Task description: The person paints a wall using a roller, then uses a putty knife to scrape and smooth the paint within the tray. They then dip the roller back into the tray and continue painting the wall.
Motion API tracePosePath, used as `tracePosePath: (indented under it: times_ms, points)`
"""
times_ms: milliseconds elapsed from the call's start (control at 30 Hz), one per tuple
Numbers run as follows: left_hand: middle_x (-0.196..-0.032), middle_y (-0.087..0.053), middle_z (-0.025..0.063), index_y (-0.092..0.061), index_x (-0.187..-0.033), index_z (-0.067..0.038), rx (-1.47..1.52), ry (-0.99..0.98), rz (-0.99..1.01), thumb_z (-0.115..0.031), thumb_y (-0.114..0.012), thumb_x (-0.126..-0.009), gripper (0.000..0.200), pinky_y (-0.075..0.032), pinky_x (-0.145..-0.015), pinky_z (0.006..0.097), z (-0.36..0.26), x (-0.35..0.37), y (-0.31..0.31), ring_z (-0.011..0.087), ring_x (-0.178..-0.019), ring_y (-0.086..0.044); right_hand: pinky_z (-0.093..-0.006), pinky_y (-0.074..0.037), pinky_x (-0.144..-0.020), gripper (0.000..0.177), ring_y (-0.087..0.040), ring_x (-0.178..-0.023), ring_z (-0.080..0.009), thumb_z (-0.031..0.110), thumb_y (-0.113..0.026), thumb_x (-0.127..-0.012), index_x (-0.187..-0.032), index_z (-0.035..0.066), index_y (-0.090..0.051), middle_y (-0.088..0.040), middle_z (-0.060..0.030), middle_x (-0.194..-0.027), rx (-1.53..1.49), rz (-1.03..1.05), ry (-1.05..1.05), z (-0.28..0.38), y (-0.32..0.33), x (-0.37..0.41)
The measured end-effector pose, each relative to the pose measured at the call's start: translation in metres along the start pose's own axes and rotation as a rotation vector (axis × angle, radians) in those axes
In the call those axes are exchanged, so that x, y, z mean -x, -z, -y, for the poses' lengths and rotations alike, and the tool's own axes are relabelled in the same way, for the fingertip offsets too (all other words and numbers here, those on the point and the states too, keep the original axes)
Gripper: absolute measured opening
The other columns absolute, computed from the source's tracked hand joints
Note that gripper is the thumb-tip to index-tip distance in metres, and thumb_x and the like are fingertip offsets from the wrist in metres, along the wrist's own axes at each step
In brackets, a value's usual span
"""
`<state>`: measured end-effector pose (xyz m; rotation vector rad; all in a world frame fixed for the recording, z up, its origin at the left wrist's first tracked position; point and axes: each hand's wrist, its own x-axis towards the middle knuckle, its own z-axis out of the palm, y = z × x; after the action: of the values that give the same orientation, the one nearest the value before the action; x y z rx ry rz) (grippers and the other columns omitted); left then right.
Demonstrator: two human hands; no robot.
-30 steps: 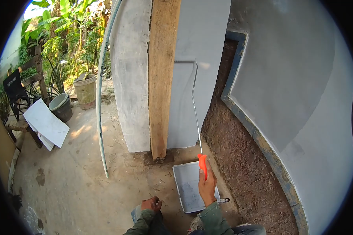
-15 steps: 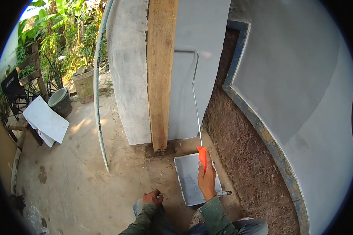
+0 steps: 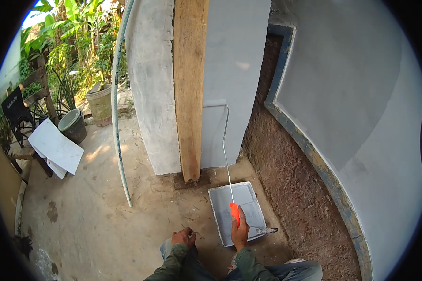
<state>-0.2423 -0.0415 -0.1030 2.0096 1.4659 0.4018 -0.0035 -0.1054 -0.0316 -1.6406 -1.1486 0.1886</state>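
Observation:
My right hand (image 3: pixel 239 234) is wrapped round the orange handle of a paint roller (image 3: pixel 225 154). Its long wire frame reaches up to the roller head, which lies against the grey-painted face of a pillar (image 3: pixel 229 70), close beside a wooden post (image 3: pixel 189 93). Below the handle, a paint tray (image 3: pixel 215 218) rests on the floor with grey paint on its bottom. A paint-smeared brush handle (image 3: pixel 269 230) pokes out at the tray's right edge. My left hand (image 3: pixel 184 237) rests near my knee, fingers curled; whatever they may pinch is too small to tell.
A pale hose (image 3: pixel 119 154) hangs down left of the pillar. White sheets (image 3: pixel 58 147) lean by a chair (image 3: pixel 16 112) at far left, near buckets (image 3: pixel 72 126). To the right, a rough brown strip (image 3: pixel 295 201) runs along a blue-edged grey wall (image 3: pixel 342 93).
My right hand has drawn the roller down the pillar, toward me and slightly left. The roller head now sits lower on the painted face. My left hand stays in place.

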Motion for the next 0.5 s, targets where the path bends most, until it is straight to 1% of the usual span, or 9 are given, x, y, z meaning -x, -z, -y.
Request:
tracePosePath:
  times_ms: [133,200,333,400,500]
  points:
    - [-0.102,-0.078,0.0098,-0.072,-0.109,-0.012,-0.036,0.010,0.003,-0.037,-0.067,-0.088,0.033,-0.046,-0.093,0.0448,0.001,-0.002,-0.001,0.0296,-0.091,-0.074,-0.0458,-0.051,-0.103,0.048,-0.060,-0.128,-0.0442,0.016,-0.056,-0.105,-0.150,0.001,-0.047,-0.059,-0.0263,-0.142,-0.042,0.015,-0.044,0.033,0.006,-0.041]
    - [-0.102,-0.078,0.0097,-0.072,-0.109,-0.012,-0.012,0.036,0.031,-0.037,-0.067,-0.088,0.033,-0.046,-0.094,0.0450,-0.002,-0.002,0.001,0.0293,-0.092,-0.074,-0.0464,-0.051,-0.102,0.048,-0.060,-0.128,-0.0450,0.015,-0.055,-0.106,-0.151,0.002,-0.046,-0.060,-0.0261,-0.142,-0.031,0.004,0.027,0.052,0.012,-0.070]
    - [-0.102,-0.079,0.0096,-0.072,-0.109,-0.011,-0.031,0.016,0.020,-0.038,-0.067,-0.089,0.034,-0.046,-0.094,0.0455,0.001,-0.004,-0.003,0.0295,-0.091,-0.074,-0.0467,-0.051,-0.102,0.048,-0.060,-0.127,-0.0454,0.015,-0.054,-0.106,-0.152,0.005,-0.045,-0.060,-0.0259,-0.141,-0.040,-0.004,0.047,0.100,0.026,-0.122]
    - [-0.101,-0.079,0.0097,-0.072,-0.109,-0.011,-0.030,0.020,0.013,-0.038,-0.067,-0.089,0.034,-0.046,-0.094,0.0458,-0.002,-0.002,0.000,0.0299,-0.091,-0.074,-0.0466,-0.051,-0.102,0.048,-0.061,-0.126,-0.0442,0.014,-0.054,-0.106,-0.153,0.007,-0.044,-0.060,-0.0259,-0.141,-0.035,-0.064,0.160,0.127,0.032,-0.144]
    - [-0.101,-0.079,0.0098,-0.072,-0.109,-0.012,-0.024,0.013,0.001,-0.038,-0.067,-0.089,0.033,-0.046,-0.093,0.0462,-0.001,-0.001,-0.001,0.0302,-0.091,-0.074,-0.0464,-0.051,-0.102,0.048,-0.062,-0.125,-0.0428,0.016,-0.054,-0.106,-0.153,0.008,-0.045,-0.061,-0.0251,-0.140,-0.097,-0.096,0.205,0.153,0.037,-0.180]
